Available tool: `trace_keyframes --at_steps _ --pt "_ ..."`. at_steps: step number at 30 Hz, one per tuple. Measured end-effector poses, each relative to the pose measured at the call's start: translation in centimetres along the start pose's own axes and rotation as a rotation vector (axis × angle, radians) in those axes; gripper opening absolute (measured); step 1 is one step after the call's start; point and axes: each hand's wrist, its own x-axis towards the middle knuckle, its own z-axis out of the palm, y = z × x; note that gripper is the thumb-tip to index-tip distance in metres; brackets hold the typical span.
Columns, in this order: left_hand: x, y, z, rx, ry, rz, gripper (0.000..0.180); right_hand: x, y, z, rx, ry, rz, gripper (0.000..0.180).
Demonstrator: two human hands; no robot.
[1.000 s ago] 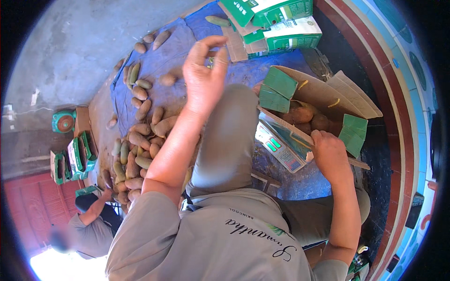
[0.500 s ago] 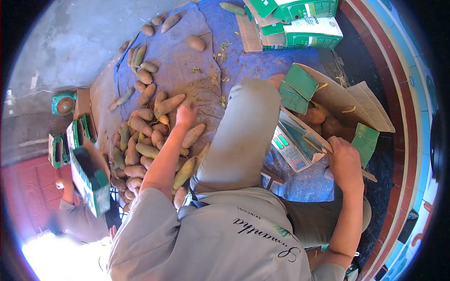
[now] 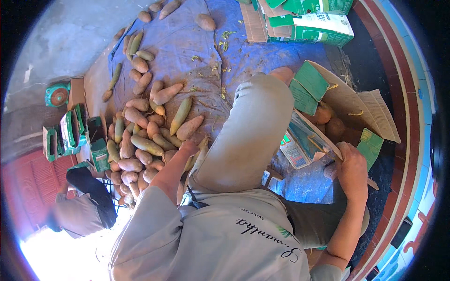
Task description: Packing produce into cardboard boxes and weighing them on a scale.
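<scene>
My left hand (image 3: 189, 148) reaches into the near right side of a heap of long root vegetables that look like radishes (image 3: 148, 145), some green and some brownish pink. A pinkish one (image 3: 190, 127) lies just beyond the hand, and a pale green one (image 3: 199, 154) is beside it, partly hidden by my knee. The left fingers are blurred and mostly hidden. To my right, an open cardboard box (image 3: 362, 110) with green flaps holds several round-ended roots (image 3: 333, 126). My right hand (image 3: 351, 168) is closed on the box's near edge. A scale (image 3: 295, 152) with a lit display stands against that box.
Green and white boxes (image 3: 323, 28) stand at the far right of the blue sheet (image 3: 183, 51). Opened boxes (image 3: 97, 150) and a green fan (image 3: 58, 95) are at the left. Another person (image 3: 84, 201) bends over there. A tiled step (image 3: 403, 140) curves along the right.
My left hand has drawn back toward me, uncovering a green radish behind it. The right hand keeps its grip. The other person has bent down, and the box they held now stands beside others.
</scene>
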Motion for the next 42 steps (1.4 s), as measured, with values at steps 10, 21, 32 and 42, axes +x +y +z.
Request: trace_keyframes --at_steps 10,21,32,42 --pt "-2.9 7.2 -1.1 0.016 -0.094 -0.005 0.069 0.3 0.1 -0.1 0.023 -0.027 0.045 0.017" --pt "-3.2 10.1 -2.4 0.363 -0.301 0.112 0.070 0.4 0.1 -0.4 0.040 -0.044 0.076 0.023" --pt "1.3 7.8 0.6 0.312 -0.191 0.042 0.059 0.6 0.2 -0.4 0.050 -0.044 0.066 0.027" --pt "0.3 8.4 -0.8 -0.053 -0.232 -0.245 0.086 0.9 0.0 -0.6 0.093 -0.057 0.109 0.030"
